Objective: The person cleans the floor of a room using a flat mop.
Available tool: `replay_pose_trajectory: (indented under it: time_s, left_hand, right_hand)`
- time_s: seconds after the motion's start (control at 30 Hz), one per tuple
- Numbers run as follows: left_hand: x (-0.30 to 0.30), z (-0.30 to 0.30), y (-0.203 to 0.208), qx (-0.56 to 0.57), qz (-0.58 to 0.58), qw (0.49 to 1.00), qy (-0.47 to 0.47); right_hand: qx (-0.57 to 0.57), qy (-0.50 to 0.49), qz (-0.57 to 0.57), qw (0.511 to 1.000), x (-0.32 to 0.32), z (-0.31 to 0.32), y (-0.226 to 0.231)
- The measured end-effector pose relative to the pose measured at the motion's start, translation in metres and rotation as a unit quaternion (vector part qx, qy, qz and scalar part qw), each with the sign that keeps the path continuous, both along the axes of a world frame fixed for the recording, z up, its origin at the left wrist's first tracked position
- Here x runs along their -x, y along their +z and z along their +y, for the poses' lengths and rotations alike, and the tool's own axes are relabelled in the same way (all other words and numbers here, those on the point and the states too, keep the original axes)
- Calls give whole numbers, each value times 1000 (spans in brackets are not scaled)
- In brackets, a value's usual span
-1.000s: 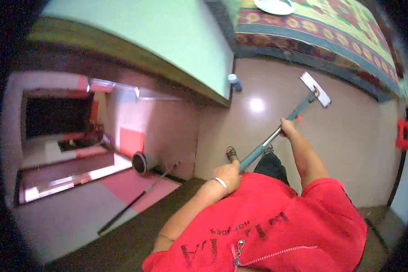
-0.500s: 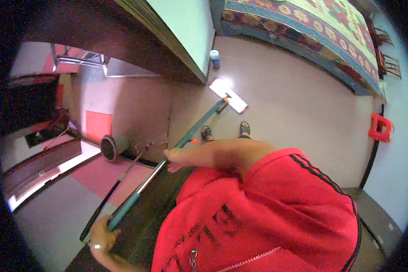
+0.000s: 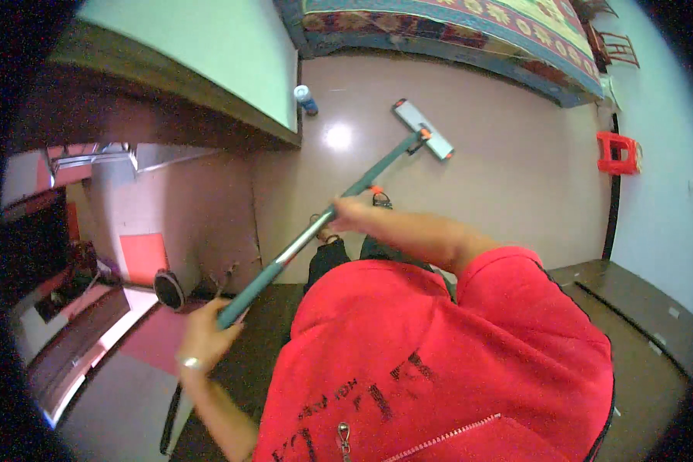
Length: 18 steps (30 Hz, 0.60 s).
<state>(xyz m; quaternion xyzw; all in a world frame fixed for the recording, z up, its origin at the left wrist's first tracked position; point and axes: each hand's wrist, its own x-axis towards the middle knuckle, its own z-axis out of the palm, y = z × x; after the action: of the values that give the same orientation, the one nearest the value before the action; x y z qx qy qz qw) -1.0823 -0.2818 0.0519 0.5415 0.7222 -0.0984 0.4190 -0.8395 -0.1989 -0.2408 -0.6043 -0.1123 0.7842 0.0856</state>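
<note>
A flat mop with a green and silver handle crosses in front of me, slanting from lower left to upper right. Its long pale head with orange end pieces lies flat on the tiled floor, beyond my feet. My left hand, with a light band at the wrist, is closed around the handle's top end. Farther down the pole, my right hand grips it near where the silver part meets green. The right fingers are partly hidden and slightly blurred.
A blue and white cylindrical container stands by the pale wall's end. A bed with a patterned cover spans the far side. The red plastic stool is at right. A round dark object sits at left, near another pole's black handle.
The mop head has moved right and away across the floor. Both hands have gone forward and right with the handle, and my view has shifted.
</note>
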Motion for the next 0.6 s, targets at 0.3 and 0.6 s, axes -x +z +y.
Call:
replay_pose_trajectory:
  time_s: [0.3, 0.6]
  left_hand:
    - [-215, 61, -104, 56, -23, 949, -308]
    - [-23, 20, -12, 72, 134, 961, -229]
  right_hand:
    - [-39, -35, -217, 975, -251, 32, -96]
    - [-55, 15, -117, 991, 8, -51, -72]
